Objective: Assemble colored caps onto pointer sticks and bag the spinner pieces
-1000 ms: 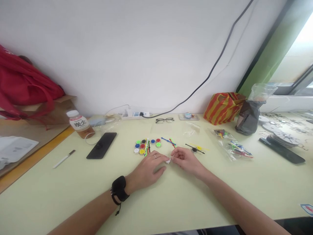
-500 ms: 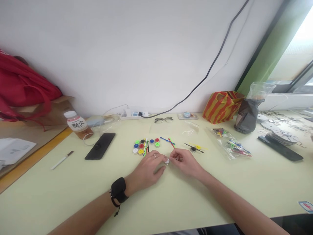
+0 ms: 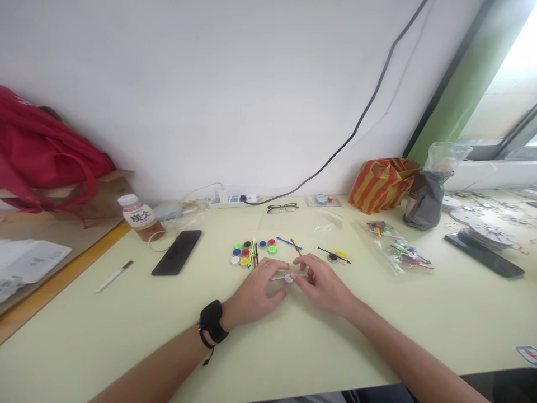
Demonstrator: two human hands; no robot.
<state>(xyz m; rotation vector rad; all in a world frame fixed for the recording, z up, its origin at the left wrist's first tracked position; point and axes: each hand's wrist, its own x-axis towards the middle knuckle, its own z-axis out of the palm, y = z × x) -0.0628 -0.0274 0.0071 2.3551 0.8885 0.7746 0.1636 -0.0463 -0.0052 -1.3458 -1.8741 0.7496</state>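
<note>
A white spinner [image 3: 288,278], a small round base with a thin white arrow across it, sits on the table between my hands. My right hand [image 3: 322,282] has its thumb against the disc and its fingers curled by the arrow's right end. Around the left side of the spinner, my left hand [image 3: 259,288] curves with thumb and forefinger apart. Beyond it lie loose coloured arrows [image 3: 252,254] and several round bases, among them a yellow base [image 3: 244,262]. A black spinner [image 3: 333,257] with its arrow lies to the right, near a yellow spinner [image 3: 341,253].
A phone [image 3: 177,253], a pen-like white stick [image 3: 114,276] and a drink bottle [image 3: 141,218] stand or lie at left. Glasses [image 3: 282,208] and a power strip [image 3: 232,200] are by the wall. Bags of parts [image 3: 405,254], a striped bag [image 3: 381,184] and another phone [image 3: 482,256] occupy the right.
My left fingers have opened away from the white piece, and its white arrow now shows across the disc. My right thumb has come onto the disc. The view has shifted slightly.
</note>
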